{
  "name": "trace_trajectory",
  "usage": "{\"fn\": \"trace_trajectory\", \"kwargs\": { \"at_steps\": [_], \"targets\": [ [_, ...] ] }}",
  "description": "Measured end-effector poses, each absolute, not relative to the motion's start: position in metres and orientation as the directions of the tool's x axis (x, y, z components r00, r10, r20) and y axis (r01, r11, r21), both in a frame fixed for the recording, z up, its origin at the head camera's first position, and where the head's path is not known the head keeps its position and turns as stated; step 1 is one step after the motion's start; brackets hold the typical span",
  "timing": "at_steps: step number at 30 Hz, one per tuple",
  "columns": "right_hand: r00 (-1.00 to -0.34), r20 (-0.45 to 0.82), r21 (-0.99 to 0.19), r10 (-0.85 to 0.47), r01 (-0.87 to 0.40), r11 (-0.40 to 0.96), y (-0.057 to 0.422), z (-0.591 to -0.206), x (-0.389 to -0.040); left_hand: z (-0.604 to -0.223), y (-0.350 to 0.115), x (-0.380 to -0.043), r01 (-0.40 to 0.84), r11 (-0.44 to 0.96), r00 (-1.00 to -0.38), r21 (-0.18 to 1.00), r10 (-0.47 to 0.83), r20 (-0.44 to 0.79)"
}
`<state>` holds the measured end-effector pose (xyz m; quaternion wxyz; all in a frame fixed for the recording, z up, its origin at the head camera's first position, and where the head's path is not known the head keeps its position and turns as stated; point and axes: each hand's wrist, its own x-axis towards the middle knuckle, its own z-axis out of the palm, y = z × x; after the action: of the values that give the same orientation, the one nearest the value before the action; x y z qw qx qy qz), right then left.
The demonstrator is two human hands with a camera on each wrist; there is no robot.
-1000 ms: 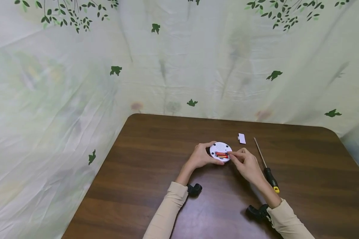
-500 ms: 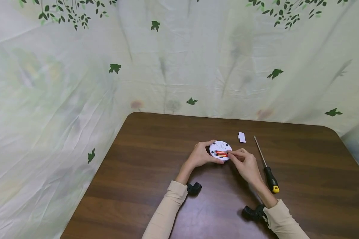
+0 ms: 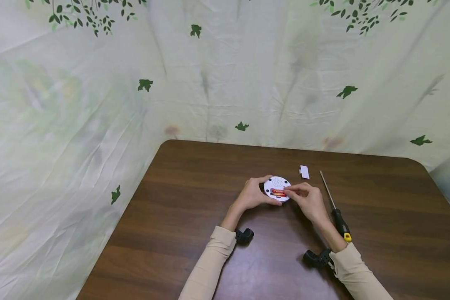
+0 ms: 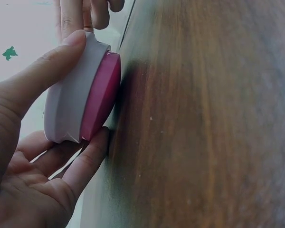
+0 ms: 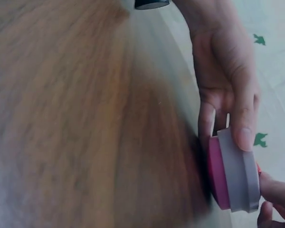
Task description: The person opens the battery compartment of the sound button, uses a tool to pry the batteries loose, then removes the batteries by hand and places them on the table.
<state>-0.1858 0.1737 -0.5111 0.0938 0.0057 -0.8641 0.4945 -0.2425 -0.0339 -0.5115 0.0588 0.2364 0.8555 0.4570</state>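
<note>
A round white device with small dark feet and a perforated patch has its underside up, with red batteries showing in its open compartment. Its other side is pink in the left wrist view. My left hand grips the device by its rim, thumb on the near edge and fingers around the far side. Above the compartment's right end, my right hand pinches a battery's end between thumb and index finger. Red shows beside those fingertips in the right wrist view.
On the brown wooden table, a small white battery cover lies behind the right hand. A screwdriver with a black and yellow handle lies to its right, shaft pointing away. A patterned cloth hangs beyond the table.
The right hand has shifted slightly at the compartment's right end, its fingers lying flatter over the battery. The left hand keeps its grip on the device; cover and screwdriver stay put.
</note>
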Motion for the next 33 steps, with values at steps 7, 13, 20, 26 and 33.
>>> {"fn": "trace_trajectory", "kwargs": {
  "at_steps": [7, 13, 20, 26, 33],
  "targets": [
    [-0.974, 0.225, -0.772, 0.0, -0.178, 0.61, 0.1795, -0.511, -0.1864, -0.5111, -0.034, -0.2423, 0.353, 0.481, -0.88, 0.802, 0.462, 0.11],
    [-0.973, 0.221, -0.723, -0.07, -0.212, 0.658, 0.1813, -0.5046, -0.1878, -0.5095, -0.0342, -0.2422, 0.336, 0.475, -0.886, 0.813, 0.452, 0.102],
    [-0.984, 0.162, -0.735, -0.078, -0.173, 0.656, 0.1805, -0.5046, -0.1862, -0.5092, -0.0346, -0.2418, 0.337, 0.475, -0.884, 0.813, 0.457, 0.099],
    [-0.982, 0.164, -0.747, -0.093, -0.186, 0.639, 0.1806, -0.5061, -0.1872, -0.5095, -0.0356, -0.2417, 0.328, 0.48, -0.89, 0.814, 0.445, 0.096],
    [-0.981, 0.174, -0.766, -0.087, -0.19, 0.614, 0.1834, -0.5069, -0.1835, -0.5099, -0.0345, -0.2417, 0.327, 0.485, -0.889, 0.811, 0.449, 0.09]
  ]
}}
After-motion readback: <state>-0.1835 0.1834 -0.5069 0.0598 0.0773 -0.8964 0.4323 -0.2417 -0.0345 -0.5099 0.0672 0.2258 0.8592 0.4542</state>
